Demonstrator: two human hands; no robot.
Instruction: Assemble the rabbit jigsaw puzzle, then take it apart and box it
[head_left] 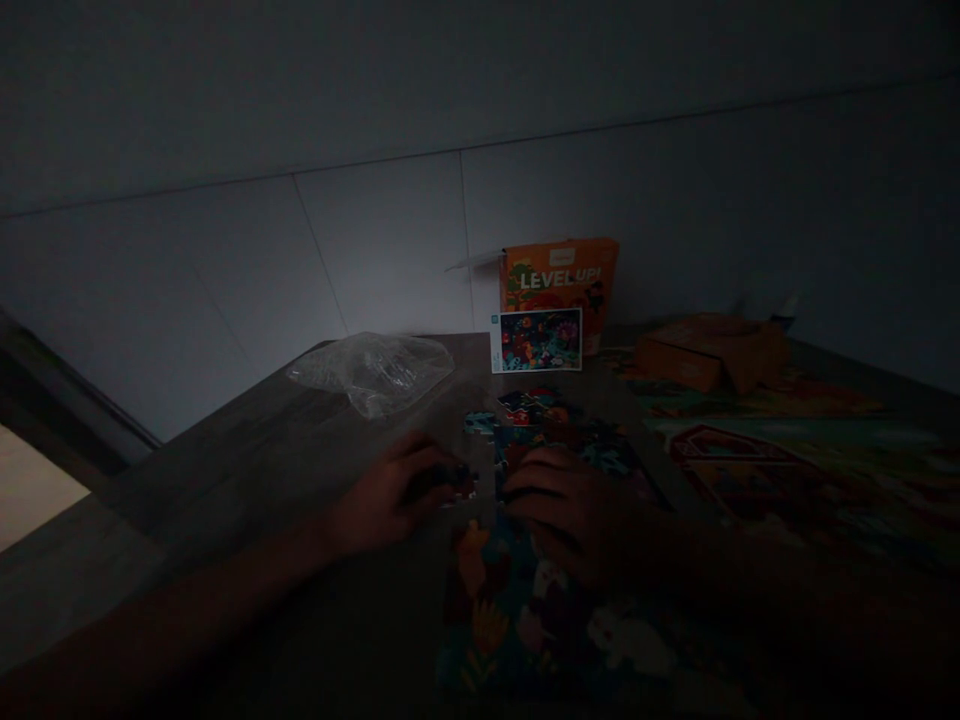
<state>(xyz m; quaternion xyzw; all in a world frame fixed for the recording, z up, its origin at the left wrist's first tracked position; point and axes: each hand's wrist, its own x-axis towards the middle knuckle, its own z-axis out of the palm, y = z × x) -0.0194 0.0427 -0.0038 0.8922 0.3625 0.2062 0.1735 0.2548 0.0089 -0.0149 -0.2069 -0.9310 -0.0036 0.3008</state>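
Note:
The view is very dark. My left hand [401,492] is closed with its fingertips on a small puzzle piece [466,486], just left of the partly assembled jigsaw puzzle [484,610]. Across the puzzle's upper part lies my right hand [566,505], palm down with the fingers apart, resting on the joined pieces and hiding some of them. Colourful animals and plants show on the assembled part nearest me. Loose puzzle pieces [478,422] lie beyond my left fingertips, at the puzzle's far left edge.
A picture card [536,341] leans upright against an orange "LEVEL UP!" box [559,262] near the wall. To its left lies a crumpled clear plastic bag [375,368]. On the right are an orange carton [705,355] and another large colourful puzzle [750,470].

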